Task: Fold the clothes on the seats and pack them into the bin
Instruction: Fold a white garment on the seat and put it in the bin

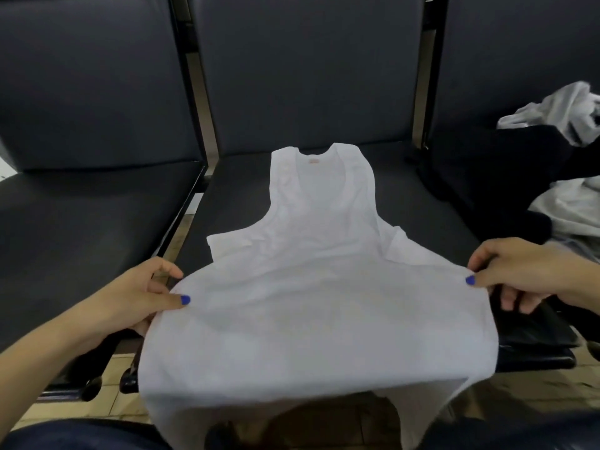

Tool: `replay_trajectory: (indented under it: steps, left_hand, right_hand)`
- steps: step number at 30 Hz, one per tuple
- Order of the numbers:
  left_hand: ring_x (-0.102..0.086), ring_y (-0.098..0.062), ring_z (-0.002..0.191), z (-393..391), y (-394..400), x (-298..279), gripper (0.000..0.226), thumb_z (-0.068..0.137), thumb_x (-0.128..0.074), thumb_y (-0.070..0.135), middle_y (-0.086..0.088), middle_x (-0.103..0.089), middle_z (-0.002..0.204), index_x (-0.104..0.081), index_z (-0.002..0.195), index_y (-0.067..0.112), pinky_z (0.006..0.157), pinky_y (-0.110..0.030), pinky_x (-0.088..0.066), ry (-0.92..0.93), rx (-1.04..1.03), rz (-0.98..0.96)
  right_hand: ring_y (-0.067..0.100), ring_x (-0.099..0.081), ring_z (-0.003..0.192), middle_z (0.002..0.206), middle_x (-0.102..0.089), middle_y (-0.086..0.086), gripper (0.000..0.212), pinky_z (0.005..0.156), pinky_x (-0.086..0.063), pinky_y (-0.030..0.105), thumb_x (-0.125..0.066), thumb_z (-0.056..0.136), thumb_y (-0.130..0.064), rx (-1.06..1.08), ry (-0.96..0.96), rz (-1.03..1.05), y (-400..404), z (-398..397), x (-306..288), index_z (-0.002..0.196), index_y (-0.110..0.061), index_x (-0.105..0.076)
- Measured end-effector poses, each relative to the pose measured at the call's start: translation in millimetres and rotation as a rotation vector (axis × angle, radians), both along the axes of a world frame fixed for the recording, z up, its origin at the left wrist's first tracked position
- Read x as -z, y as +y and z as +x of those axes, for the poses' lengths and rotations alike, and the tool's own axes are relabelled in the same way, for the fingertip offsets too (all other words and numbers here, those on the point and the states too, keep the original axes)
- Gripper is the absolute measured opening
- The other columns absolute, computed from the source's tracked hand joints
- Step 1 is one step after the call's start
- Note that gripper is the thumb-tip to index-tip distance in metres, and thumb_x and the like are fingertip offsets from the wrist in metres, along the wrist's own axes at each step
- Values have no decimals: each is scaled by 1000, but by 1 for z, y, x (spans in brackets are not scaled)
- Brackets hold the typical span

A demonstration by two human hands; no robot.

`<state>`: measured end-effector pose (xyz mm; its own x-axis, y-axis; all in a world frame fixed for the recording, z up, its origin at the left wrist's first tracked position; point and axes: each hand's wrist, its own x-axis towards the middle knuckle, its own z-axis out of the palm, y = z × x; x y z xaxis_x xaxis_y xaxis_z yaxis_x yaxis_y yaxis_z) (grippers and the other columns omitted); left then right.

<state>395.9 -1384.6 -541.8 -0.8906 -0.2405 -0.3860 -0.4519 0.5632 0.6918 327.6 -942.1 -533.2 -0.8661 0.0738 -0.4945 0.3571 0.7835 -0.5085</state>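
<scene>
A: Starting far left — what have we got?

B: The left seat (81, 216), dark padded, its outer edge cut off by the frame. Then the left hand (152, 293) comes in from the bottom corner, forearm only partly in shot.

A: And its grip?

B: Pinching the left side of the white tank top (311, 287), thumb on top of the cloth with a blue-painted nail, the other fingers tucked beneath where I can barely see them.

A: Where's the top itself?

B: Spread on the middle seat (422, 190), neckline towards the backrest, a small label just inside the collar that's too small to read. Its lower half drapes over the seat's front edge and hangs in front of the tiled floor (107, 394); the hem is blurred and partly lost at the bottom of the frame.

A: Moving right?

B: The right hand (516, 274) mirrors the left — thumb on top, pinching the top's right side, fingers curled under and half hidden by the fabric.

A: And beyond?

B: On the right seat (487, 92) a heap of clothes (552, 157), white and black pieces tangled together, cut off at the frame edge, so I can't count them or tell what they are.
</scene>
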Motion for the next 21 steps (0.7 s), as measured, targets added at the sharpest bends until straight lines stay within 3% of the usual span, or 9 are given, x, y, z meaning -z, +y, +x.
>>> replay_trajectory:
  steps: [4,7,10,12,16,21]
  left_hand:
    - [-72,-20,67,-9,9,-2,34,84,-68,12,-2,-74,78,-52,104,35,52,-32,-54,12,106,-5]
    - [-72,-17,74,-18,22,0,20,86,-67,13,1,-74,79,-61,97,28,59,-26,-55,48,111,-16]
    - [-67,-20,86,-31,31,3,20,86,-67,7,-3,-70,93,-64,96,24,70,-28,-53,106,64,2]
    - [-66,-23,86,-38,32,4,27,84,-65,-3,-7,-70,96,-66,100,19,72,-30,-52,154,-30,121]
    - [-64,-23,85,-45,26,7,39,79,-55,-20,-8,-67,95,-64,105,8,70,-30,-49,281,-241,354]
    - [-55,-24,103,-41,11,12,43,80,-50,-19,-7,-60,111,-63,102,16,77,-31,-44,442,-301,7]
  right_hand:
    - [13,-54,39,73,-64,9,19,34,-37,19,-63,84,-9,-108,18,137,-6,-4,6,94,-20,-52]
    - [11,-57,48,76,-64,4,19,38,-40,21,-66,85,-28,-186,29,245,-16,-8,7,94,-23,-51]
    - [11,-59,72,85,-59,-5,24,57,-48,25,-59,86,-45,-264,99,443,-29,-13,10,94,-25,-50]
    - [15,-57,79,87,-56,-6,24,67,-46,29,-48,91,-45,-330,235,618,-34,-19,17,94,-21,-45]
    - [20,-55,74,82,-53,-3,16,61,-39,30,-33,98,-33,-324,424,726,-34,-33,27,98,-19,-41]
    - [21,-52,63,69,-49,-2,15,55,-36,29,-37,97,-29,-228,506,761,-20,-38,32,93,-15,-40]
